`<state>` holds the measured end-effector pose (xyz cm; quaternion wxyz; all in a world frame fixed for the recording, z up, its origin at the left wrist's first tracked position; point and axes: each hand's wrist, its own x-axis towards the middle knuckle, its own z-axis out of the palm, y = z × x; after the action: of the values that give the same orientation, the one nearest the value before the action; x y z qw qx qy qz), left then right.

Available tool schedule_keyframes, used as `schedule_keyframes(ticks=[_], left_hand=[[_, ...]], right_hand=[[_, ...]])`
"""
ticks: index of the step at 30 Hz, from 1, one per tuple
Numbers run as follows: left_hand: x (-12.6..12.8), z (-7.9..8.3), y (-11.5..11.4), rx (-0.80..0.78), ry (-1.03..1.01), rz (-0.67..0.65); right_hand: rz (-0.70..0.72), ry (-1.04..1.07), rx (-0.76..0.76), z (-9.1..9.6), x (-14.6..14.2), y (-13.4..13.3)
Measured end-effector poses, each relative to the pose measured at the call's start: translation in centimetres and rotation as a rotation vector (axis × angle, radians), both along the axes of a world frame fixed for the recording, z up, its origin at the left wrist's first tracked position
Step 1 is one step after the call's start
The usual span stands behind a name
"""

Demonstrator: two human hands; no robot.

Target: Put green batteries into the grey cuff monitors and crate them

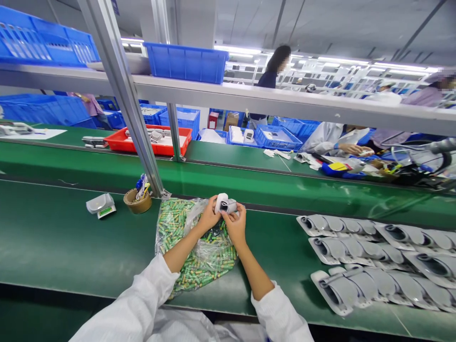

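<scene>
Both of my hands hold a wrist blood pressure monitor (225, 204), a small white unit with a curled grey cuff, above a clear plastic bag. My left hand (209, 214) grips its left side, fingers closed around the edge. On the other side, my right hand (235, 223) pinches the cuff end between thumb and fingers. Beneath them the open plastic bag (199, 247) is full of small green batteries (190, 273). My forearms partly cover the bag.
Rows of similar grey-cuffed monitors (370, 285) lie on the green bench (71, 237) at right. At left are a tape roll (137, 202) holding small items and a white-and-green piece (101, 205). A metal post (124, 95) rises behind; a co-worker's hands (352, 149) work across the belt.
</scene>
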<state>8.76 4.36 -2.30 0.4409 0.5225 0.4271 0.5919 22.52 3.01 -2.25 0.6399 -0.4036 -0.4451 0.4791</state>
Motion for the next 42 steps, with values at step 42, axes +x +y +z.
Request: schedule_keyframes(ticks=[42], left_hand=[[2.1,4.3,2.2,-0.075,0.514,-0.313]], right_hand=[[-0.703,0.758,-0.176,6.0,23.0,-25.4]])
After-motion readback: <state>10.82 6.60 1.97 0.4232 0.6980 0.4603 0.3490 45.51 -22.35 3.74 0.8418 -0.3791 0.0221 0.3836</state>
